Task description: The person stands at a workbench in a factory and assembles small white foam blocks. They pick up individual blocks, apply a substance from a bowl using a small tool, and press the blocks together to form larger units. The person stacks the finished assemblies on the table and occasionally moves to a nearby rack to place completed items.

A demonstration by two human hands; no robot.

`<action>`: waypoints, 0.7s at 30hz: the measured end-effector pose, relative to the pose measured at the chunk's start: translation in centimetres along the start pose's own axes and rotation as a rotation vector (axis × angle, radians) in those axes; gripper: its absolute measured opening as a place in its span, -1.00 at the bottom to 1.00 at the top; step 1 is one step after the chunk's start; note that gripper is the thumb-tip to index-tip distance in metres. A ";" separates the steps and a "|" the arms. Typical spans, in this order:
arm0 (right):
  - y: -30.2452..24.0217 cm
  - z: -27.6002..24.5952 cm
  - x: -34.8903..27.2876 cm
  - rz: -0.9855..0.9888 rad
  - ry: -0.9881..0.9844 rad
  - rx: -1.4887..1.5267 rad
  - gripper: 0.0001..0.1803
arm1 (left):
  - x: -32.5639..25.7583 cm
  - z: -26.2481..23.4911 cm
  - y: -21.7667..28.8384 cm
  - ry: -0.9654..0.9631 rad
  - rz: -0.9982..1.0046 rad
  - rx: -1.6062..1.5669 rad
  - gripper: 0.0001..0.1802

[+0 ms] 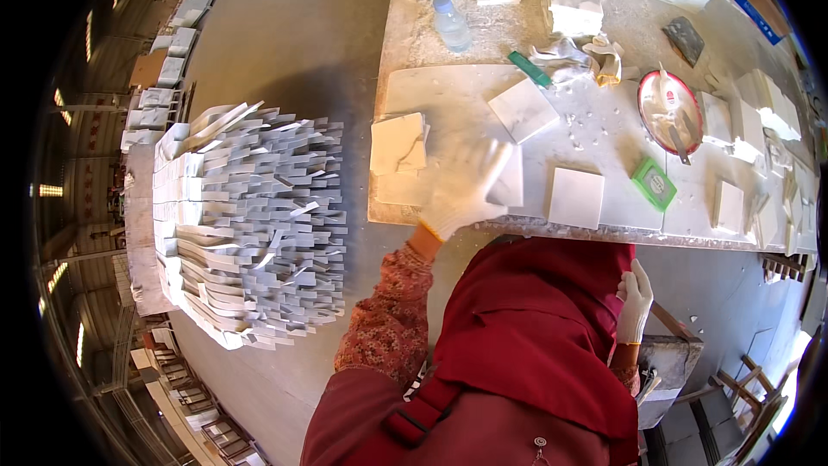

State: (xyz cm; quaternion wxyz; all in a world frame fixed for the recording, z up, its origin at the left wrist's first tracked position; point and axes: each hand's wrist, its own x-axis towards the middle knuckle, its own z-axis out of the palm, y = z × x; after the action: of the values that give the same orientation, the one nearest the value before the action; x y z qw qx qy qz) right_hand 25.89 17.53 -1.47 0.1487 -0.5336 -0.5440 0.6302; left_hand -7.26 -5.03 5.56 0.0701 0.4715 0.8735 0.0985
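Observation:
My left hand (466, 185), in a white glove, is spread over the slab at the table's near left edge, its fingers slightly blurred. Partly under and beside it lies a white square tile (512, 179); whether the fingers touch it I cannot tell. To its left is a small stack of cream veined tiles (398, 145). Another veined tile (524, 110) lies turned beyond, and a plain white tile (576, 198) rests to the right. My right hand (636, 300), also gloved, hangs below the table edge beside the dark red apron (535, 319), fingers loosely bent with nothing visible in them.
A red-rimmed bowl (645, 121) holds white paste and a spatula. Near it lie a green box (654, 185), a green bar (530, 68) and crumpled gloves (565, 59). Two water bottles (451, 26) stand at the far left. Left of the table sits a large tile stack (250, 224).

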 end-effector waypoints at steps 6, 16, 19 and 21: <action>-1.3 0.1 -0.3 -0.029 -0.054 -0.023 -0.56 | -4.7 -7.4 -9.9 0.208 -0.084 0.144 0.16; -2.3 3.6 -1.5 -0.033 -0.131 -0.069 -0.52 | 6.0 2.3 0.6 0.290 -0.062 -0.106 0.00; -2.7 3.2 -1.4 -0.066 -0.116 -0.078 -0.51 | 10.2 6.2 1.8 0.446 -0.214 -0.023 0.05; -2.4 2.0 -1.8 -0.061 -0.099 -0.099 -0.51 | 11.6 7.5 2.1 0.446 -0.299 -0.027 0.09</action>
State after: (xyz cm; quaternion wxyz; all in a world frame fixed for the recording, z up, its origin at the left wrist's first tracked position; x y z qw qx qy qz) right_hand 23.97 15.95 1.16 0.1139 -0.4917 -0.5971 0.6234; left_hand -10.26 6.60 -1.52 -0.1040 0.3029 0.9260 0.2000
